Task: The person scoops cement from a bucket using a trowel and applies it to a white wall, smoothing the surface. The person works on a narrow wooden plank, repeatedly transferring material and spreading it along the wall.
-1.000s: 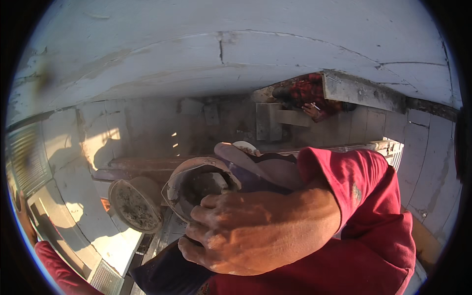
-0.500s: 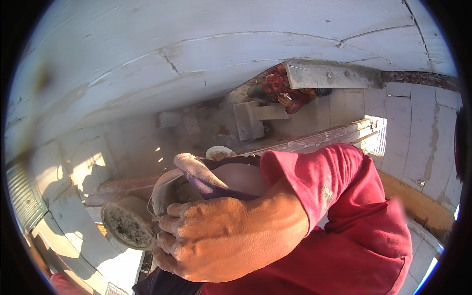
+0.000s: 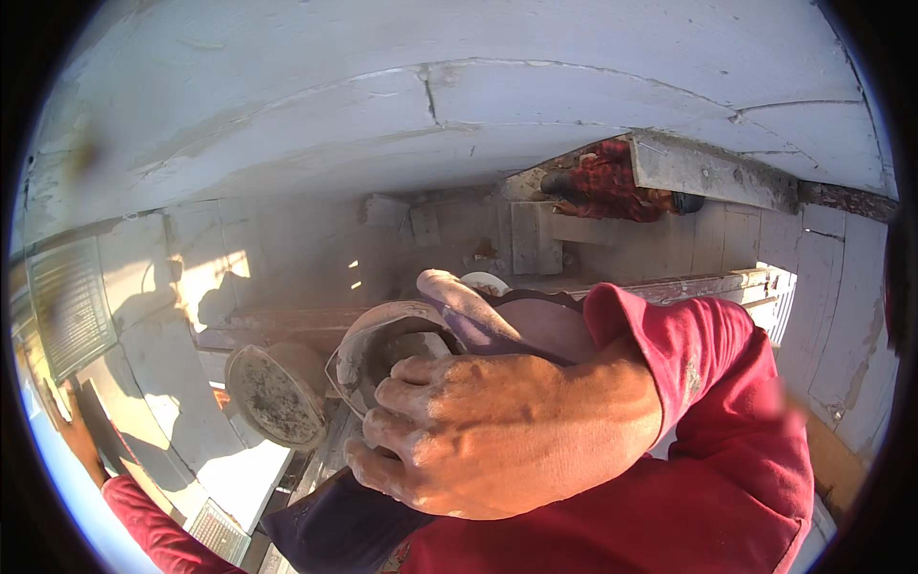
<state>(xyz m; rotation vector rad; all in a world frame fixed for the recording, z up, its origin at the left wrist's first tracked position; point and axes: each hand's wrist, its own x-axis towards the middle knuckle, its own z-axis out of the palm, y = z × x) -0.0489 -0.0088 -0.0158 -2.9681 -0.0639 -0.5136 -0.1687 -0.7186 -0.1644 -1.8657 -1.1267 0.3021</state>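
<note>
A right hand (image 3: 497,430) in a red sleeve (image 3: 727,411) fills the lower middle of the view, its fingers (image 3: 402,426) curled shut around the dark body of a power tool (image 3: 335,526). The tool looks like a small angle grinder: its body comes up from the lower edge, so its long axis points away from the person and a little to the right. At the far end a curved metal guard (image 3: 368,335) sits just above the knuckles. A purplish handle (image 3: 469,306) sticks out from the head, pointing up and to the left.

Just left of the guard lies a dusty round disc (image 3: 268,397), close by. The left hand (image 3: 67,430) shows small at the far left rim, in red too; whether its fingers are open or closed cannot be told. Overhead curves a cracked white plastered surface (image 3: 430,115).
</note>
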